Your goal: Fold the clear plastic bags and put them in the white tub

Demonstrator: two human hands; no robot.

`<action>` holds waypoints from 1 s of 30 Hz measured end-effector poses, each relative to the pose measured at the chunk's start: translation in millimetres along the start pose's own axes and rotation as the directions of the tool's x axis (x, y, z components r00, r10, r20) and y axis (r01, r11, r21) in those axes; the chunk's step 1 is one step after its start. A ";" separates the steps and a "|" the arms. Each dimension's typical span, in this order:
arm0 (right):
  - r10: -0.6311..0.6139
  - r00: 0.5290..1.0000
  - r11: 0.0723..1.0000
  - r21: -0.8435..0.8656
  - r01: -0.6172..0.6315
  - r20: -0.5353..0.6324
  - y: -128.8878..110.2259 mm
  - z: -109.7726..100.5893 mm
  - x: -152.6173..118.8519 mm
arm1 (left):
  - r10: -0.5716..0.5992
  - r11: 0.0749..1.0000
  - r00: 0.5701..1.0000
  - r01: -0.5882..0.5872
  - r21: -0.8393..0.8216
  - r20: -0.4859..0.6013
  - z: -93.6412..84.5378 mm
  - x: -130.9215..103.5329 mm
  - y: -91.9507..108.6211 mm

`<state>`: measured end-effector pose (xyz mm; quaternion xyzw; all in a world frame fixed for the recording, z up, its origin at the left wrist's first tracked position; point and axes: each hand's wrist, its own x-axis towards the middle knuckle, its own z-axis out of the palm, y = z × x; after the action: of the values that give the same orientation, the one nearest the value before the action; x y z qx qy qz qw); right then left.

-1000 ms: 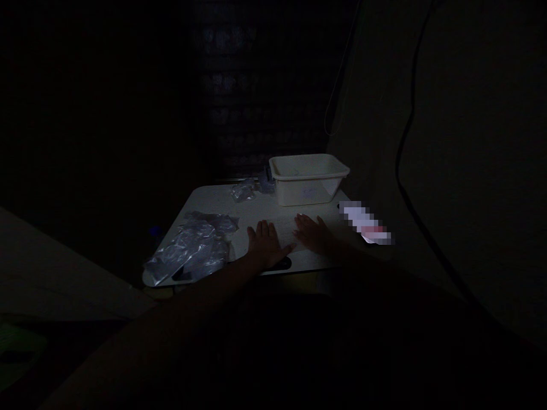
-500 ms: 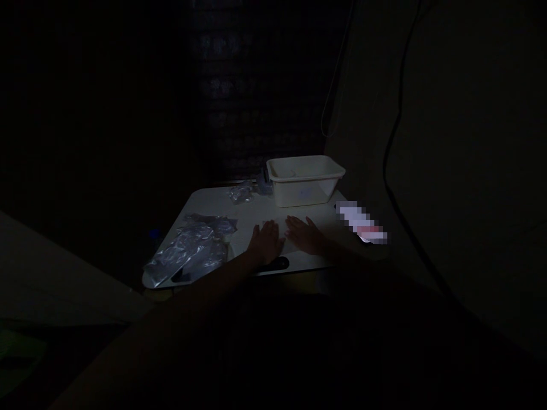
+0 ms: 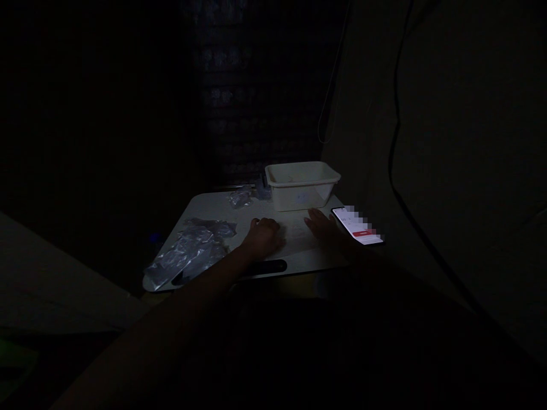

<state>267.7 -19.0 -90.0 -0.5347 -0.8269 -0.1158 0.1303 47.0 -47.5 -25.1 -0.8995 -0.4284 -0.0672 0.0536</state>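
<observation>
Between my hands, a thin clear plastic sheet or bag (image 3: 297, 234) lies flat on the pale tabletop (image 3: 213, 204); its edges are hard to make out in the dim light. My left hand (image 3: 262, 236) rests at its left side with curled fingers, slightly blurred, and whether they pinch anything is hidden. On the right, my right hand (image 3: 322, 225) is spread, palm down, over the sheet's right side. A heap of crumpled clear plastic bags (image 3: 188, 250) lies left of my left hand.
A white plastic tub (image 3: 301, 196) stands at the table's back right. Beside it are a small crumpled plastic bag (image 3: 240, 197) and a dim bluish item (image 3: 262, 188). A lit phone (image 3: 352, 223) lies at the right edge. A dark cable (image 3: 391, 154) hangs along the wall.
My hands have moved apart, my right hand to the right and my left slightly left. The fingers of my left hand have curled. More of the clear sheet shows between them.
</observation>
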 end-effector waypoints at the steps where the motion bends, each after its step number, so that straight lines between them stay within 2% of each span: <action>1: 0.017 1.000 1.000 0.004 -0.017 -0.018 -1.2 -4.5 1.5 | 0.060 0.998 0.998 -0.060 0.003 0.020 -5.4 2.1 6.6; 4: 0.078 0.996 0.997 0.024 -0.077 -0.043 -11.5 -20.3 6.9 | 0.161 0.985 0.982 -0.166 0.044 0.100 -14.1 5.3 29.0; 9: 0.126 0.992 0.990 0.063 -0.128 0.027 -23.2 -38.8 9.7 | 0.224 0.962 0.962 -0.244 0.121 0.157 -7.6 2.3 47.3; 12: 0.110 0.994 0.991 0.077 -0.111 0.014 -18.8 -37.7 6.3 | 0.223 0.958 0.962 -0.246 0.146 0.154 -2.5 2.0 48.5; 16: 0.047 0.998 0.987 0.154 -0.040 -0.044 -9.1 -25.2 0.8 | 0.228 0.962 0.964 -0.245 0.124 0.134 -0.9 4.4 51.9; 19: 0.153 0.986 0.930 0.347 -0.121 -0.067 -2.9 -16.3 5.3 | 0.187 0.980 0.975 -0.193 0.041 0.121 -5.8 7.5 49.6; 21: 0.238 0.970 0.879 0.437 -0.192 -0.054 1.1 -13.9 14.0 | 0.100 0.988 0.990 -0.088 -0.130 0.096 -12.1 10.5 42.0; 22: 0.279 0.960 0.842 0.490 -0.226 -0.037 2.9 -14.1 19.0 | 0.040 0.963 0.996 -0.017 -0.271 0.082 -15.7 12.1 36.4; 23: 0.315 0.949 0.781 0.567 -0.260 0.002 4.3 -15.4 23.7 | -0.021 0.894 0.997 0.051 -0.444 0.072 -19.3 13.7 30.1; 24: 0.339 0.938 0.685 0.666 -0.294 0.065 5.0 -17.6 27.7 | -0.086 0.774 0.995 0.104 -0.624 0.058 -22.7 15.1 23.3; 26: 0.318 0.921 0.411 0.842 -0.349 0.226 3.6 -24.8 32.5 | -0.257 0.438 0.966 0.153 -0.886 0.040 -28.0 16.5 10.2; 28: 0.214 0.910 0.150 0.908 -0.391 0.356 -2.4 -34.6 32.7 | -0.373 0.144 0.925 0.136 -0.980 0.074 -30.8 15.8 -0.9; 30: 0.087 0.900 -0.022 0.904 -0.427 0.427 -12.6 -45.3 30.4 | -0.439 -0.048 0.888 0.131 -0.990 0.139 -30.9 13.7 -9.6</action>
<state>248.3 -13.1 -37.8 -0.4468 -0.5655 0.5810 0.3782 45.8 -35.8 8.1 -0.5525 -0.4274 -0.4537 -0.5534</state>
